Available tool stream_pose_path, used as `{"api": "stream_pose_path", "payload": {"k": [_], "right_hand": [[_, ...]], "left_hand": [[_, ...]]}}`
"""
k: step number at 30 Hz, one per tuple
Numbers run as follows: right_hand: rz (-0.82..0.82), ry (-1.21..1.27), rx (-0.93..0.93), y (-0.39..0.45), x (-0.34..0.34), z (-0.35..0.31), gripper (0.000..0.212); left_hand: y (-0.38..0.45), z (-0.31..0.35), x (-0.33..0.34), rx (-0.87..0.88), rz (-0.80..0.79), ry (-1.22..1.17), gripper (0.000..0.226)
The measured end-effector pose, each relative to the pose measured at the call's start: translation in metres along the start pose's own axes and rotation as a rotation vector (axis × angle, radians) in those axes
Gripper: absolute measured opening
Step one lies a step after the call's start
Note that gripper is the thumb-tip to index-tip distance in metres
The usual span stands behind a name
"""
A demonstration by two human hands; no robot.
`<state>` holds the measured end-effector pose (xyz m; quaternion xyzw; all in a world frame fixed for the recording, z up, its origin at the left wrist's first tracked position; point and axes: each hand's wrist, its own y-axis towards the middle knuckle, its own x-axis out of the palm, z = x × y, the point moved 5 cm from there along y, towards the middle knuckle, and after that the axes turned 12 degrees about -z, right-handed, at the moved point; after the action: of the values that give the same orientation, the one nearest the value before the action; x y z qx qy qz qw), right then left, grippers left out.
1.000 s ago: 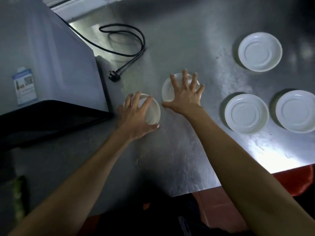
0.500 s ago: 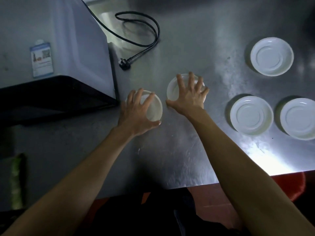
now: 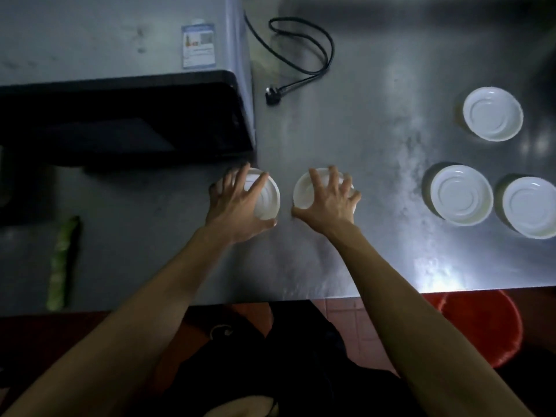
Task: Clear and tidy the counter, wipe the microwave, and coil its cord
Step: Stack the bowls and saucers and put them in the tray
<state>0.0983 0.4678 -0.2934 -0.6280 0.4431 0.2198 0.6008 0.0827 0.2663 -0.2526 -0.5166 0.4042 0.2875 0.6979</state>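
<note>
- A steel counter (image 3: 376, 145) is seen from above in dim light, with a bright glare patch near its front right edge.
- The left hand (image 3: 237, 206) is laid over a small white saucer (image 3: 269, 200); its fingers are spread and bent over the far rim and the thumb is hooked at the near rim, so the saucer is gripped from above.
- The right hand (image 3: 328, 203) is set in the same way on a second white saucer (image 3: 304, 189) just beside the first, fingers splayed and curled over its edge, thumb against the near left rim.
- Whether either saucer is lifted off the counter cannot be told, since both are largely covered by the hands.
- The two held saucers lie close together but apart, just in front of the right front corner of the microwave (image 3: 126, 85).
- The microwave fills the upper left; its dark door faces the viewer, and a small printed label (image 3: 198, 45) is stuck on its grey top.
- The black power cord (image 3: 301, 43) is led from behind the microwave in a loose loop on the counter, ending in a plug (image 3: 273, 94) that lies near the microwave's right side, uncoiled.
- Three more white saucers are spread well to the right: a far saucer (image 3: 492, 114), and a near pair, one (image 3: 461, 194) just beside the other (image 3: 531, 207), the last cut by the frame edge.
- A green, elongated object (image 3: 61, 263), possibly a folded cloth, lies near the left front edge of the counter.
- A red round stool or bucket (image 3: 487, 326) is seen on the floor below the counter edge.
</note>
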Motion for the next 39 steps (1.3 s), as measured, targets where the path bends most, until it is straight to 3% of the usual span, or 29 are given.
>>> {"api": "stream_pose_path", "payload": {"k": [9, 23, 34, 39], "right_hand": [[0.106, -0.142, -0.156, -0.083, 0.031, -0.118, 0.103], [0.137, -0.284, -0.559, -0.202, 0.099, -0.38, 0.1], [0.082, -0.28, -0.756, -0.198, 0.118, -0.495, 0.1], [0.061, -0.249, -0.781, -0.161, 0.11, -0.547, 0.102]], "left_hand": [[-0.125, -0.122, 0.032, -0.133, 0.025, -0.081, 0.106], [-0.339, -0.324, 0.081, -0.482, 0.166, -0.252, 0.107], [-0.362, -0.413, 0.075, -0.652, 0.26, -0.286, 0.105], [-0.34, -0.456, 0.054, -0.662, 0.185, -0.319, 0.106]]}}
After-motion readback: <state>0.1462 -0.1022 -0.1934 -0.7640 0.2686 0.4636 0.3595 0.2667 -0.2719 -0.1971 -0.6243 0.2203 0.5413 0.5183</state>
